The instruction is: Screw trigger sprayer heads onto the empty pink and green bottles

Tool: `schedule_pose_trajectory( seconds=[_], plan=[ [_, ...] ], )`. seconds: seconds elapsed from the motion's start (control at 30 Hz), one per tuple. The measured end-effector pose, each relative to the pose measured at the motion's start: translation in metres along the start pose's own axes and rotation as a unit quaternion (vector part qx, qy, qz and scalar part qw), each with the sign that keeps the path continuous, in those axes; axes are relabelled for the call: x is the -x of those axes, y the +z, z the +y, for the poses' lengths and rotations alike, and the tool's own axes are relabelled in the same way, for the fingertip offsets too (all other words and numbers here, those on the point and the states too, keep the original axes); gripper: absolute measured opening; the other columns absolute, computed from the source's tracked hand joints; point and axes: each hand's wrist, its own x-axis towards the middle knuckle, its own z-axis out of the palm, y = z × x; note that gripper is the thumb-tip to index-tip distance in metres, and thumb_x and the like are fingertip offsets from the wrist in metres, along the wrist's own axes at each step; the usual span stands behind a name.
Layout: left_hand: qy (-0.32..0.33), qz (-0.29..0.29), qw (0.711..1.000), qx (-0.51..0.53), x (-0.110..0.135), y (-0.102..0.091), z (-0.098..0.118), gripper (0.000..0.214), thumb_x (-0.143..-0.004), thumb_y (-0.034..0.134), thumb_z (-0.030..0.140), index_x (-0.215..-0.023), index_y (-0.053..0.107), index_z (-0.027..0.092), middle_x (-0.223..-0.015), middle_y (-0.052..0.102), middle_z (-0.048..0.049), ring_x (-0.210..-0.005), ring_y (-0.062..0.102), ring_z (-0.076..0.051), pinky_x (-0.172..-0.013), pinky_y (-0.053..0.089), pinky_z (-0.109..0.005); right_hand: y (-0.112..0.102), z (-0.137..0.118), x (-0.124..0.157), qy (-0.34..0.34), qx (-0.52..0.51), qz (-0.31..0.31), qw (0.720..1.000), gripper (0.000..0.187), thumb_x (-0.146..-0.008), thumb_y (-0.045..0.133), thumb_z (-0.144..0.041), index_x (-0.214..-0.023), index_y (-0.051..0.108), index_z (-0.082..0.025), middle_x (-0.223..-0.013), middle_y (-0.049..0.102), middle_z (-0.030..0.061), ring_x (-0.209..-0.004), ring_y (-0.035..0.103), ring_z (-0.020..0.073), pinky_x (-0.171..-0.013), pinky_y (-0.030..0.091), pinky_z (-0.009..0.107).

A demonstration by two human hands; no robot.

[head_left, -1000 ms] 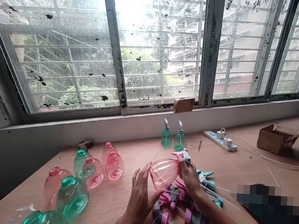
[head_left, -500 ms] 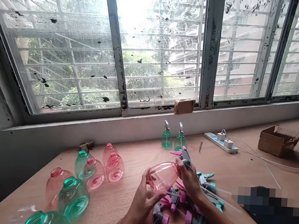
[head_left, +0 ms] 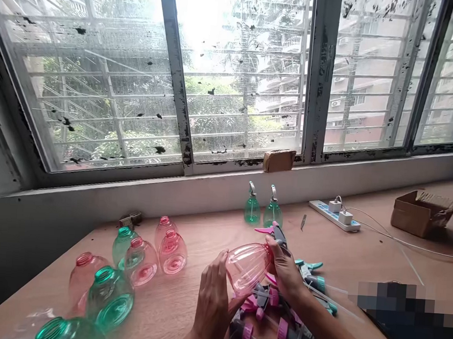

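A pink see-through bottle (head_left: 246, 265) lies tilted in the air between both hands, with a grey and pink spray head (head_left: 275, 233) on its neck. My left hand (head_left: 212, 304) cups the bottle's base with fingers curled against it. My right hand (head_left: 287, 270) wraps round the neck and the spray head's collar. Beneath the hands lies a heap of loose spray heads (head_left: 279, 311) with pink and teal collars and thin tubes.
Several open pink and green bottles (head_left: 128, 271) stand at the left of the wooden table (head_left: 188, 300). Two finished green spray bottles (head_left: 262, 208) stand by the window sill. A power strip (head_left: 334, 215) with cables and a cardboard box (head_left: 419, 212) sit at the right.
My left hand went from open beside the bottle to gripping its base. The bottle shifted slightly lower and left, then back up.
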Motion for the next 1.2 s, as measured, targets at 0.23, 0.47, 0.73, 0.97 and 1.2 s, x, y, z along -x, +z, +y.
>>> schedule_pose_trajectory(
  seconds=[0.23, 0.47, 0.73, 0.97, 1.2],
  plan=[
    [-0.075, -0.038, 0.995, 0.046, 0.003, 0.009, -0.017, 0.08, -0.096, 0.06, 0.041, -0.157, 0.013, 0.019, -0.147, 0.049, -0.0227, -0.136, 0.05, -0.037, -0.106, 0.049, -0.056, 0.007, 0.008, 0.007, -0.013, 0.033, -0.047, 0.998, 0.052, -0.074, 0.071, -0.07, -0.069, 0.046, -0.024, -0.054, 0.03, -0.0122, -0.042, 0.02, 0.0055, -0.039, 0.018, 0.019],
    [-0.131, -0.118, 0.979, 0.103, 0.005, 0.013, -0.026, 0.092, -0.093, 0.063, 0.045, -0.158, 0.001, 0.024, -0.157, 0.033, -0.0235, -0.148, 0.033, -0.039, -0.114, 0.038, -0.063, 0.012, -0.003, -0.006, -0.139, 0.164, -0.086, 0.973, 0.048, -0.078, 0.07, -0.065, -0.095, 0.064, -0.02, -0.075, 0.065, -0.0005, -0.065, 0.059, 0.0165, -0.054, 0.044, 0.026],
    [-0.177, -0.158, 0.961, 0.144, 0.007, 0.016, -0.024, 0.067, -0.101, 0.048, 0.035, -0.155, 0.011, 0.022, -0.16, 0.033, -0.0204, -0.15, 0.032, -0.033, -0.118, 0.035, -0.059, 0.02, -0.036, -0.097, -0.169, 0.43, -0.036, 0.886, 0.022, -0.089, 0.073, -0.038, -0.097, 0.07, -0.018, -0.092, 0.073, 0.005, -0.087, 0.068, 0.0233, -0.082, 0.053, 0.039],
    [-0.166, -0.141, 0.966, 0.138, 0.012, 0.019, -0.023, 0.069, -0.098, 0.054, 0.033, -0.156, 0.017, 0.022, -0.158, 0.04, -0.019, -0.146, 0.041, -0.032, -0.114, 0.042, -0.053, 0.026, -0.011, -0.14, -0.106, 0.561, 0.053, 0.82, 0.031, -0.098, 0.064, -0.033, -0.126, 0.061, -0.019, -0.128, 0.064, 0.0091, -0.105, 0.067, 0.0249, -0.088, 0.058, 0.046],
    [-0.195, -0.028, 0.978, 0.064, 0.003, 0.014, -0.025, 0.055, -0.101, 0.042, 0.02, -0.152, 0.021, 0.019, -0.156, 0.034, -0.0199, -0.151, 0.028, -0.033, -0.119, 0.029, -0.062, 0.035, -0.002, -0.159, -0.099, 0.575, 0.077, 0.808, 0.032, -0.098, 0.064, -0.032, -0.127, 0.061, -0.019, -0.129, 0.064, 0.0093, -0.106, 0.067, 0.0254, -0.088, 0.058, 0.046]
  ],
)
